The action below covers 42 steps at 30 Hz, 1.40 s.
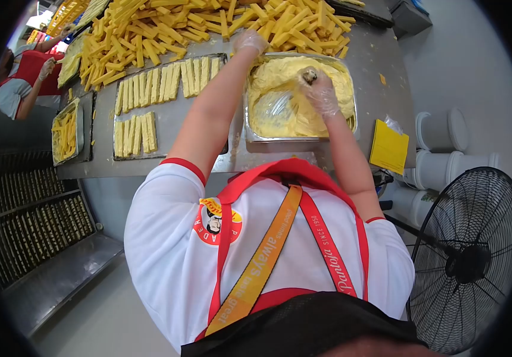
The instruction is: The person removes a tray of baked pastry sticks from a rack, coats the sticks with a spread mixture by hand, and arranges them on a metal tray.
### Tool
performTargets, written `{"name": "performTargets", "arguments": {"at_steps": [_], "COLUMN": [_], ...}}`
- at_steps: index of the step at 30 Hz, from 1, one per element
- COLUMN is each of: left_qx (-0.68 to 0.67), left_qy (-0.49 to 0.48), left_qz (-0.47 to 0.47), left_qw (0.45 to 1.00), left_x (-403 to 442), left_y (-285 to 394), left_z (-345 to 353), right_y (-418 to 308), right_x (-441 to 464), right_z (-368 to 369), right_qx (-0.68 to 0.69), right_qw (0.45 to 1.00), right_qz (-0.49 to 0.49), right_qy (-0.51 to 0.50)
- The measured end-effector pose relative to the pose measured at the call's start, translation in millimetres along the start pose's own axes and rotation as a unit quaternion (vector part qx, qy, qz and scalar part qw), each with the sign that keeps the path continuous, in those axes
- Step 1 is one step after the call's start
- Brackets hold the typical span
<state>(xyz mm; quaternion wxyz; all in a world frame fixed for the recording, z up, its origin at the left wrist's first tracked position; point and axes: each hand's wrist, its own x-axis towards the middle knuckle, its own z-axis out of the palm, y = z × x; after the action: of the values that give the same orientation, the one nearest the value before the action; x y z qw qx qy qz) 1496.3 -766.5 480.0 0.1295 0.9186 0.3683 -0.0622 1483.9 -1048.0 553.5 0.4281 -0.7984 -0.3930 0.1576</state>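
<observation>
My right hand [321, 95], in a clear plastic glove, is closed around the handle of a hand tool [309, 75] with a rounded metallic end. Its working end is hidden, so I cannot tell the kind. Below it is a metal pan [291, 139] of pale yellow cream [333, 74], smeared thin at the near left. At the pan's far left corner, my gloved left hand [250, 41] is curled against the rim, its fingertips partly hidden. Just beyond it lies a large heap of yellow sticks [149, 33].
Left of the pan, a tray [172, 128] bears rows of cream-coated sticks [143, 89]. A smaller pan [80, 128] holds more sticks. A yellow pad [390, 146] lies at the right edge. White buckets [446, 166] and a fan [469, 262] stand right. Another person [33, 71] works far left.
</observation>
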Motion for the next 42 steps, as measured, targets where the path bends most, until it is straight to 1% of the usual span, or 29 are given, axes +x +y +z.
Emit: {"name": "performTargets", "arguments": {"at_steps": [1,2,3,5,6,7,9,10,11,12,13,16,17,18,19,20,22,23,25,26,27,28,29,32,34,35,38,41,42], "left_qx": [-0.044,-0.087,-0.132,-0.176,-0.196,-0.233,-0.304,-0.259,-0.28,-0.3,-0.32,-0.458,-0.451,-0.443,-0.435,-0.454,-0.491,-0.471,-0.428,-0.404,-0.379,-0.352,-0.349,-0.335,-0.323,-0.328,-0.347,-0.359,-0.352], "left_qy": [0.015,0.031,0.051,0.153,0.201,0.211,0.231,0.3,0.286,0.273,0.26,0.049,0.035,0.021,0.007,-0.01,-0.043,-0.036,-0.021,0.036,0.092,0.147,0.159,0.186,0.192,0.191,0.185,0.178,0.179], "left_qz": [-0.023,-0.046,-0.07,-0.035,-0.018,-0.007,0.017,0.078,0.091,0.104,0.117,0.07,0.059,0.047,0.036,0.043,0.057,0.056,0.058,0.089,0.119,0.149,0.143,0.135,0.142,0.134,0.123,0.139,0.142], "left_qw": [0.999,0.995,0.987,0.972,0.96,0.949,0.924,0.915,0.912,0.908,0.903,0.885,0.89,0.895,0.899,0.89,0.868,0.88,0.902,0.91,0.913,0.912,0.913,0.914,0.916,0.915,0.911,0.906,0.908], "left_x": [-18,-31,-34,-25,-24,-39,-67,-61,-77,-108,-139,-224,-241,-256,-265,-269,-278,-281,-280,-275,-268,-267,-267,-274,-275,-275,-276,-276,-276], "left_y": [4,6,7,-10,-20,-24,-35,-50,-54,-54,-52,-30,-25,-21,-20,-22,-27,-27,-29,-34,-40,-40,-41,-34,-34,-34,-34,-35,-35], "left_z": [-11,-20,-26,-10,-3,-12,-32,-23,-27,-38,-51,-85,-80,-74,-69,-64,-50,-47,-43,-33,-18,-15,-11,-16,-15,-15,-13,-15,-17], "right_y": [-1,6,-3,-31,-41,-34,-11,-13,10,8,4,-3,-5,-9,-11,-2,6,8,-6,-15,-27,-41,-47,-32,-3,11,-15,-54,-54], "right_x": [1,-7,-16,-43,-48,-47,-31,-22,-10,-9,-9,-40,-44,-48,-51,-40,-19,-15,-25,-32,-38,-44,-47,-43,-38,-37,-49,-61,-62], "right_z": [-3,6,8,11,3,3,-2,-13,-16,-18,-21,1,-1,-7,-13,-21,-32,-34,-29,-24,-20,-14,-12,-2,2,5,-1,-2,-3], "right_qx": [-0.095,-0.067,-0.034,0.034,0.07,0.125,0.229,0.235,0.174,0.064,-0.046,-0.078,0.006,0.089,0.171,0.142,-0.036,-0.125,0.019,0.09,0.208,0.322,0.431,0.427,0.248,0.155,0.238,0.467,0.465], "right_qw": [0.993,0.989,0.988,0.976,0.968,0.973,0.95,0.958,0.98,0.997,0.997,0.974,0.986,0.98,0.957,0.966,0.996,0.989,0.997,0.993,0.977,0.947,0.901,0.899,0.965,0.985,0.967,0.875,0.876], "right_qz": [-0.047,-0.122,-0.152,-0.206,-0.165,-0.071,0.115,0.131,0.093,0.044,-0.006,-0.211,-0.144,-0.073,-0.003,0.042,-0.033,-0.072,-0.071,-0.069,-0.029,0.011,0.051,0.081,0.054,0.04,0.026,0.059,0.06], "right_qy": [0.048,0.057,0.017,-0.067,-0.174,-0.178,-0.177,-0.095,-0.017,0.019,0.054,-0.015,-0.09,-0.163,-0.233,-0.21,-0.077,-0.007,0.026,0.042,0.031,0.02,0.009,0.051,0.061,0.065,0.085,0.107,0.11]}}
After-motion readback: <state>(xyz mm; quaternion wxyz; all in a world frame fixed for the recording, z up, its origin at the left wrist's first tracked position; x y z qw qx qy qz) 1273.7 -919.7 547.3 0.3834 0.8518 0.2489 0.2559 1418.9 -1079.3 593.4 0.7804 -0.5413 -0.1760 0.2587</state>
